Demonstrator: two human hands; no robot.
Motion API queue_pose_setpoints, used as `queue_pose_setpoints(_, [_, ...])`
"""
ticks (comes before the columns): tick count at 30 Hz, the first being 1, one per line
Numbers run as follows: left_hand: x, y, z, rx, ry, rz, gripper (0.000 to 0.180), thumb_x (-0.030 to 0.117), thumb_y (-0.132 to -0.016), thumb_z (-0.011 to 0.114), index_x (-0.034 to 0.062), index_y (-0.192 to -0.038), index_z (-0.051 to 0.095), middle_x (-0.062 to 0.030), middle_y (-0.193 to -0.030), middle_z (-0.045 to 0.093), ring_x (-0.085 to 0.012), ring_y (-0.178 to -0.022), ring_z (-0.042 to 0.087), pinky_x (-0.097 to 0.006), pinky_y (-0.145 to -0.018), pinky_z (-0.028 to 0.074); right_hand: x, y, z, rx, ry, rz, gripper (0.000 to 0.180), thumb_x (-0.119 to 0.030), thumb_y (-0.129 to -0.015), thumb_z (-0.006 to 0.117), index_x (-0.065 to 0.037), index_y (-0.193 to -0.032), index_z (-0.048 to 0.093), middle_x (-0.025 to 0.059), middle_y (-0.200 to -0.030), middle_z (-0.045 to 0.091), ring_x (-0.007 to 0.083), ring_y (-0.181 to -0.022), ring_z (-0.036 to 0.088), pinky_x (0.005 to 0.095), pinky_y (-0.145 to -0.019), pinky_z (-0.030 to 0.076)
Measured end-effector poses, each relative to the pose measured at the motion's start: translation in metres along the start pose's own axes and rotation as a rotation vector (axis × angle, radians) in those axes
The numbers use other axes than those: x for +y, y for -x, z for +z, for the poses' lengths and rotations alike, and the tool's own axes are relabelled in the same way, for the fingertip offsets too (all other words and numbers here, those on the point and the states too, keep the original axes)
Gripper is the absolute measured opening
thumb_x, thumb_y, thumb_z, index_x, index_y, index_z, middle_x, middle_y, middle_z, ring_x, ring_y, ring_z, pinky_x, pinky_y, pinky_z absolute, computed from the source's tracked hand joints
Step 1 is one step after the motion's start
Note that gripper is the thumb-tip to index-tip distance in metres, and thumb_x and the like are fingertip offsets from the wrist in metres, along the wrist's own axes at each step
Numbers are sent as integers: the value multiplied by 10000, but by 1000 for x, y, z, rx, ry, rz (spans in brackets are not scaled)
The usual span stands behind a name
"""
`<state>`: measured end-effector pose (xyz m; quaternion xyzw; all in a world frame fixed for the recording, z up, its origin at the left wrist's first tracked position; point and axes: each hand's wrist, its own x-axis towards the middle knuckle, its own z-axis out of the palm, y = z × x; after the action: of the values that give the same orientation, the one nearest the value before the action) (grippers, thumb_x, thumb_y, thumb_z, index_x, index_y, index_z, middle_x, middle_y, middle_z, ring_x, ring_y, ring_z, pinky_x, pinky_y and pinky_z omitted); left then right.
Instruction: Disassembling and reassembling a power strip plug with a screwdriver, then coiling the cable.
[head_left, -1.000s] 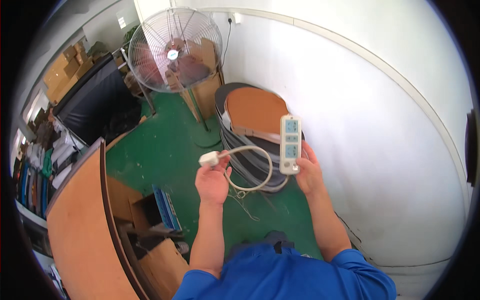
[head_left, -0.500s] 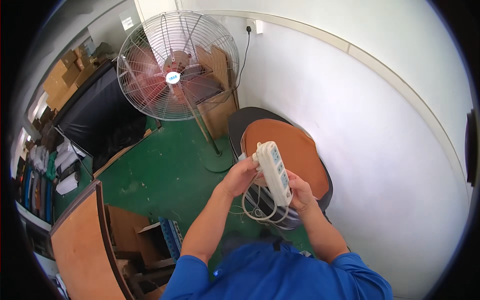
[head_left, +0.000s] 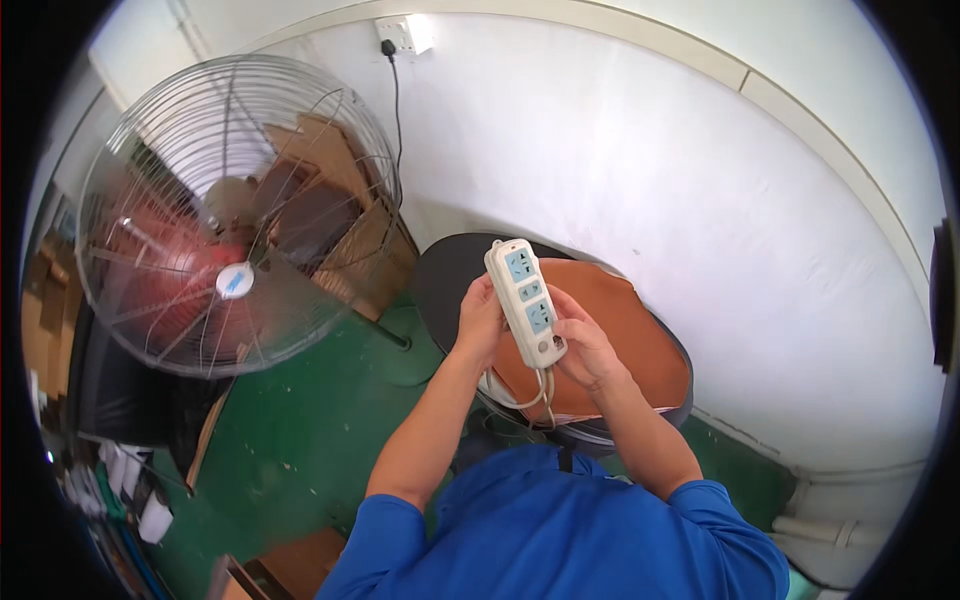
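A white power strip (head_left: 526, 300) with light blue socket faces is held up in front of me, its sockets turned toward me. My left hand (head_left: 481, 315) grips its left edge, the fingers partly hidden behind it. On the other side, my right hand (head_left: 583, 343) holds the lower right end, with the thumb close to the switch. A pale cord (head_left: 520, 404) hangs from the strip's lower end in a loop. Below lies a brown, rounded flat piece (head_left: 630, 335) on top of a dark grey rounded stack (head_left: 440, 280).
A large caged fan (head_left: 235, 215) stands to the left on the green floor (head_left: 290, 440). Cardboard (head_left: 380, 255) leans behind it. A black plug (head_left: 388, 47) sits in a wall socket (head_left: 405, 34). The white wall (head_left: 620, 150) bounds the right side.
My view has swung to the right and closer to the wall. The power strip has tilted so its socket face shows more fully; both hands still hold it.
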<state>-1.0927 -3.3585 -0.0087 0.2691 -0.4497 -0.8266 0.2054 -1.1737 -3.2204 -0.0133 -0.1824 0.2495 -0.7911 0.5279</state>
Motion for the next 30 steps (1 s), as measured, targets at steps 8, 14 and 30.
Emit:
queue_pose_setpoints(8, [-21,-69,-44,-60,-238,262,183,11,-881,602,-10,-1058,561,-77,-964,648,-127,-842,628,-249,-742,513,26,-42,-7,281,44,-141,536,35,-813,525,29,-1334,401,144,-1288,505,222,-1185,508,357,-1006,426])
queue_pose_setpoints(14, [-23,-73,-45,-180,-183,315,292,4,-878,605,-16,-1165,551,-82,-1037,648,-136,-927,625,-259,-814,503,15,-38,-13,227,25,-102,570,37,-806,539,43,-1354,384,153,-1291,509,219,-1196,503,356,-1004,428])
queue_pose_setpoints(30, [-16,-60,-14,-170,-422,333,358,61,-856,658,-21,-1176,521,-104,-1028,661,-148,-911,642,-284,-812,515,-17,-13,-39,68,259,107,582,24,-768,554,16,-1335,423,91,-1221,555,196,-1130,541,370,-966,456])
